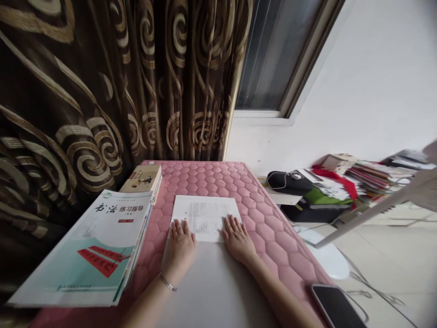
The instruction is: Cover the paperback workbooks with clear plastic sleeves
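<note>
A white sheet of paper [208, 214] with a block of printed text lies on the pink quilted surface in front of me. My left hand [181, 241], with a silver bangle at the wrist, rests palm down on its near left corner. On its near right side lies my right hand [238, 239], also flat, fingers stretched out. Both hands hold nothing between their fingers. Under my wrists a plain pale grey-white flat surface [215, 282] extends from the sheet toward me; whether it joins the printed sheet I cannot tell.
Left of the paper are a stack of workbooks [92, 246] and smaller books [143, 178]. A smartphone [336, 305] lies at the right edge of the pink quilted cover [205, 171]. Beyond stand a lamp [372, 216], cables and piled papers [372, 175]. A patterned curtain [146, 91] hangs behind.
</note>
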The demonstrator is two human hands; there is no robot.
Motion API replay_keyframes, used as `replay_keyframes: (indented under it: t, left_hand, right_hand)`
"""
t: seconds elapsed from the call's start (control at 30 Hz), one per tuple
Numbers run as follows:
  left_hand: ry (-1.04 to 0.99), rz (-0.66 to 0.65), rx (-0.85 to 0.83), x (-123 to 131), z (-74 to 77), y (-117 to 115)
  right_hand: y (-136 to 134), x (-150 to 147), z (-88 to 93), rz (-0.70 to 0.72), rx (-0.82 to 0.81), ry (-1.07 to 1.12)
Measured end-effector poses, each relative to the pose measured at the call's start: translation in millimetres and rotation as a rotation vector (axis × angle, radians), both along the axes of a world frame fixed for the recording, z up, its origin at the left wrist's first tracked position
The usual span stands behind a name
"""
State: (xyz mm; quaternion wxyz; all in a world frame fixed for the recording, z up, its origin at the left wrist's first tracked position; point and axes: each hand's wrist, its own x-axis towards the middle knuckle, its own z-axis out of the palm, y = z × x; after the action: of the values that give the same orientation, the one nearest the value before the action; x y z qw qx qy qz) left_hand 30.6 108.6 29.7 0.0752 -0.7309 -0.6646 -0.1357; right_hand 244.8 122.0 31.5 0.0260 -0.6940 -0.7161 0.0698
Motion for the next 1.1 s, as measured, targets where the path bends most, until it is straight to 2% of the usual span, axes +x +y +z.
replay_keyframes:
  t: [0.07, 0.13, 0.23, 0.3, 0.4, 0.53, 0.63, 0.83, 0.97, 1.1]
  left_hand:
    - [-0.014, 0.008, 0.032, 5.2, -0.2, 6.4]
    - [0.0, -0.106, 0.001, 9.9, 2.6, 17.5]
    - [0.032, -0.287, -0.144, 14.9, 8.0, 38.3]
    - [0.038, -0.285, -0.203, 17.2, 7.4, 51.1]
    - [0.027, -0.245, -0.17, 20.0, -2.4, 66.6]
    - [-0.015, -0.17, -0.079, 21.2, -17.0, 87.4]
    - [-0.03, -0.173, -0.091, 18.8, -15.5, 106.2]
    - [-0.002, -0.241, -0.272, 12.9, 3.2, 131.8]
    - [-0.019, -0.158, -0.281, 11.0, 8.4, 131.0]
    - [-0.033, -0.08, -0.282, 6.4, 11.3, 128.2]
  right_hand:
    - [-0.7, -1.2, 1.3, 0.006, -0.01, -0.01]
    - [-0.1, -3.2, 5.2, 0.009, -0.026, -0.022]
    - [7.4, -11.5, 15.8, -0.02, -0.075, -0.068]
    - [18.5, -23.5, 22.5, -0.023, -0.092, -0.066]
    - [42.2, -49.3, 25.6, 0.022, -0.072, 0.061]
    - [76.4, -78.1, 18.7, 0.054, -0.036, 0.187]
    - [97.6, -85.6, 14.3, 0.107, -0.047, 0.179]
    - [113.9, -82.8, 6.7, 0.067, 0.0, 0.156]
    - [109.1, -68.0, 3.6, -0.033, 0.001, 0.131]
    - [102.8, -37.1, 2.3, -0.146, -0.026, 0.094]
